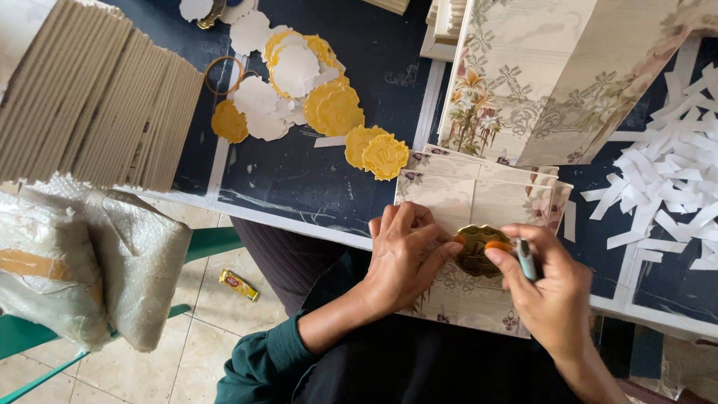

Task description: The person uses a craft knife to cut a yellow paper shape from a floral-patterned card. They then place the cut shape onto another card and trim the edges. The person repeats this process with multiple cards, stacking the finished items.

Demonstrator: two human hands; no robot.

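Observation:
A cream floral card (464, 292) rests on my lap against the dark table's edge. On it lies a round gold seal sticker (477, 247). My left hand (404, 258) presses the card and pinches the seal's left rim. My right hand (550, 288) grips a light blue pen-shaped tool (525, 259) and touches the seal's right side with its thumb. More cream cards (479, 183) are stacked just beyond.
Several gold and white seals (299, 90) lie scattered on the dark table (299, 179). Brown cardboard sheets (90, 97) are stacked at left, above plastic-wrapped bundles (90, 262). White paper strips (666, 179) pile at right. Large floral sheets (538, 75) stand behind. A small wrapper (238, 285) lies on the floor.

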